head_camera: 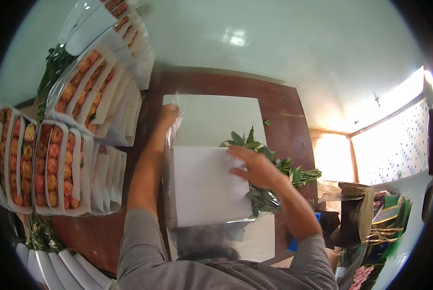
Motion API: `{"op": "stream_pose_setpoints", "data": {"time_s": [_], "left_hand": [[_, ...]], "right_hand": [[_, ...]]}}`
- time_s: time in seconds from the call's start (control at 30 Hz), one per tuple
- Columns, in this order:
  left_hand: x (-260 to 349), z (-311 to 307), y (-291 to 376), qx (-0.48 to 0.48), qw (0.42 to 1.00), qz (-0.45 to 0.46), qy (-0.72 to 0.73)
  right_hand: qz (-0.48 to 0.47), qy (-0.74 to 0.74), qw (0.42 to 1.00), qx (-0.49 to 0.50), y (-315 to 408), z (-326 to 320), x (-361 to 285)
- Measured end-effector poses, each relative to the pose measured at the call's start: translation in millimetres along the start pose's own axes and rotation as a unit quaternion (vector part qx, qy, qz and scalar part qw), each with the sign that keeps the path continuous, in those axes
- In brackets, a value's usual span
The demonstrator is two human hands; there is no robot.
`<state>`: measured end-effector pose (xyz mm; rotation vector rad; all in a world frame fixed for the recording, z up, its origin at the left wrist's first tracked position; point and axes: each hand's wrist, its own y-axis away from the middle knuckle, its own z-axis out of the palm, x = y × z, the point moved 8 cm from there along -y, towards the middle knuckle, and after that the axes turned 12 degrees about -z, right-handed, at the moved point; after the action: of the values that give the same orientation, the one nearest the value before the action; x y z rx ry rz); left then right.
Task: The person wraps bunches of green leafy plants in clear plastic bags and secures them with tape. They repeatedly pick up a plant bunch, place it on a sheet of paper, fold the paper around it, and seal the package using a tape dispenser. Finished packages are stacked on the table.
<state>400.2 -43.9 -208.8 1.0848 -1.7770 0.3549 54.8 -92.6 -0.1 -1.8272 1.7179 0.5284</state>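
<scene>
On a brown wooden table lies a flat white sheet (216,112). Over its near part rests a white corrugated wrap (209,188), with leafy green stems (296,174) sticking out to the right. My left hand (171,111) grips the edge of clear plastic film (173,128) at the sheet's upper left. Fingers spread and slightly blurred, my right hand (256,165) is over the wrap's upper right corner, by the leaves; whether it touches them is unclear. Flower heads inside the wrap are hidden.
Wrapped bunches of orange-red roses (53,166) are stacked along the left. More white wrapped bunches (64,268) lie at lower left. The brown table (289,108) meets a pale wall. At right stand a brown sack-like container (357,214), green stems and pink flowers (361,277).
</scene>
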Motion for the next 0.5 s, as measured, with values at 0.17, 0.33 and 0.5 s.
{"op": "stream_pose_setpoints", "data": {"time_s": [0.17,0.33,0.5], "left_hand": [[94,-20,74,-0.231,0.939,-0.038,0.251],[136,-74,172,-0.172,0.968,0.043,0.177],[137,-96,230,-0.126,0.974,0.111,0.151]], "right_hand": [[0.226,-0.043,0.955,0.187,38,-100,166],[0.299,-0.214,0.909,0.196,58,-72,303],[0.149,-0.452,0.86,0.185,11,-72,228]]}}
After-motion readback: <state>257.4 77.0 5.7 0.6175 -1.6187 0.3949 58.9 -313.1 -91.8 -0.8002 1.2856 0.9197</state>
